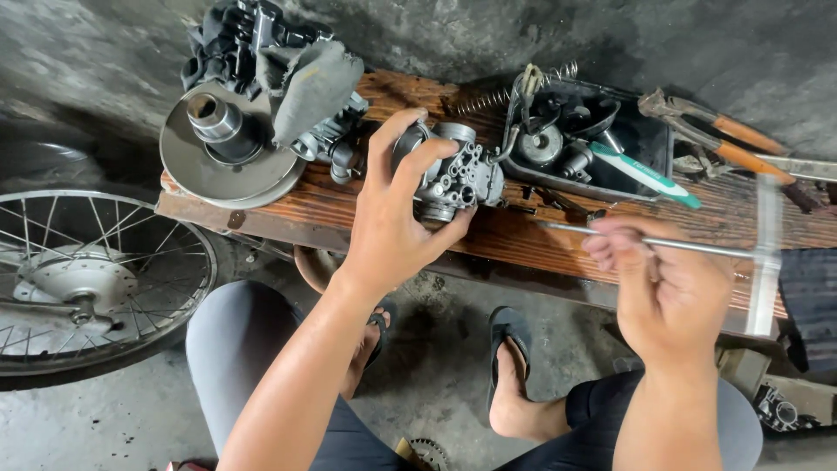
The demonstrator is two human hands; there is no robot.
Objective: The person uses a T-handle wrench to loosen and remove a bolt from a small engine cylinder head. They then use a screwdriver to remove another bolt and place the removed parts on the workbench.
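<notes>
One head-worn camera looks steeply down, close over a wooden bench (523, 235) and the concrete floor (436, 366).

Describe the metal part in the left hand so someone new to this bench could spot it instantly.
Find the long wooden plank across the floor. Near its middle, just left of the black tray of small parts, the left hand grips a grey cast-metal carburettor. Unlike the wide round pulley disc further left, it is compact, blocky and studded with small ports.
</notes>
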